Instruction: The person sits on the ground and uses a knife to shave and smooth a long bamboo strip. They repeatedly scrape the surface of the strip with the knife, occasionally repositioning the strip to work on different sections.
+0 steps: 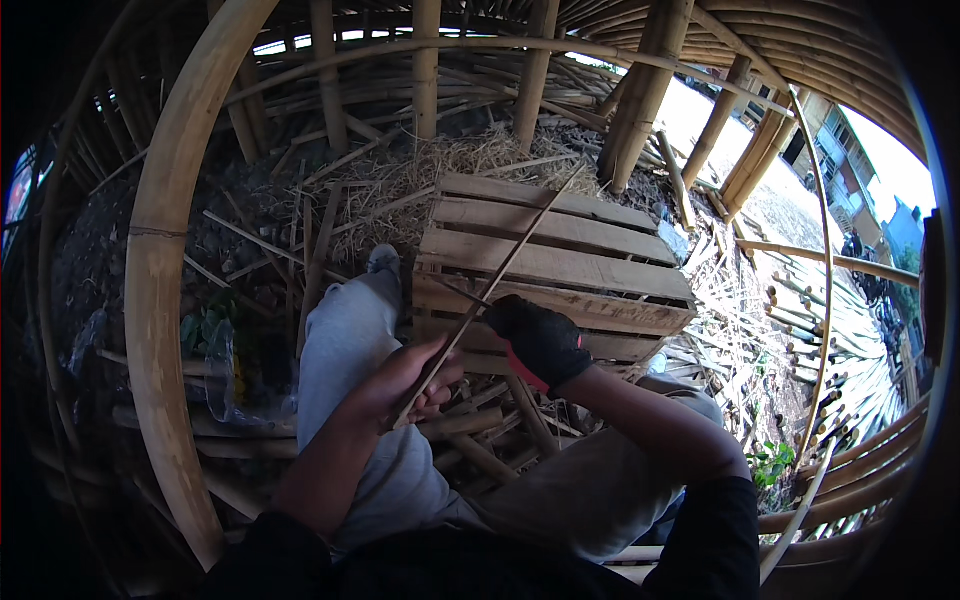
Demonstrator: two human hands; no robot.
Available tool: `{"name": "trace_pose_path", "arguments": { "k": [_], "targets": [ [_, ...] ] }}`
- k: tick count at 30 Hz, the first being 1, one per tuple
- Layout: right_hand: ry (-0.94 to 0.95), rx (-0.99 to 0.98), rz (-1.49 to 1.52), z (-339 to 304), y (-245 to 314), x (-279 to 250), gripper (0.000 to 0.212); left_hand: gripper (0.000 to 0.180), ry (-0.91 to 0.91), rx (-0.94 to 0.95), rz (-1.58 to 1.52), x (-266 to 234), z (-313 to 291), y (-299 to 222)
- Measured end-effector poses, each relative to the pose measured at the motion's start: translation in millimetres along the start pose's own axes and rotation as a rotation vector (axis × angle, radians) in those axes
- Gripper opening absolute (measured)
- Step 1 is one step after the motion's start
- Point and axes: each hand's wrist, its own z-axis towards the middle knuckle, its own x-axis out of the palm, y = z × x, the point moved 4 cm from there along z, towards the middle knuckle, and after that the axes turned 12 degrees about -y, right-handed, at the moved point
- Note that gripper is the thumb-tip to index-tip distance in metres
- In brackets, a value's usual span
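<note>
My bare left hand (pixel 408 378) is closed around the lower end of a long, thin bamboo strip (pixel 522 240). The strip slants up and away to the right, over a slatted wooden crate (pixel 555 264). On my right hand (pixel 535 338) is a black and red glove, its fingers wrapped round a knife whose handle is hidden. The knife's thin dark blade (pixel 462 292) crosses the strip just beyond my left hand. The crate stands between my knees, beyond both hands.
A thick bamboo pole (pixel 160 240) rises close on my left. Dry straw (pixel 410 185) and bamboo scraps lie beyond the crate, below upright posts (pixel 427 80). Clear plastic (pixel 225 375) lies at left. Cut bamboo poles (pixel 800 330) are stacked in sunlight at right.
</note>
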Motion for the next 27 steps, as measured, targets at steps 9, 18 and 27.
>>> {"name": "trace_pose_path", "arguments": {
  "k": [9,18,27],
  "targets": [
    [-0.021,-0.381,-0.211,7.2,8.0,11.9,0.02,0.025,0.128,-0.157,-0.398,-7.3,5.4,7.9],
    [0.013,-0.405,-0.249,15.1,-3.7,8.9,0.02,0.029,0.175,-0.16,-0.395,-9.3,-0.8,14.4],
    [0.025,-0.461,-0.28,19.3,-27.7,10.4,0.031,0.03,0.163,-0.176,-0.372,-3.4,-5.5,14.7]
  ]
}}
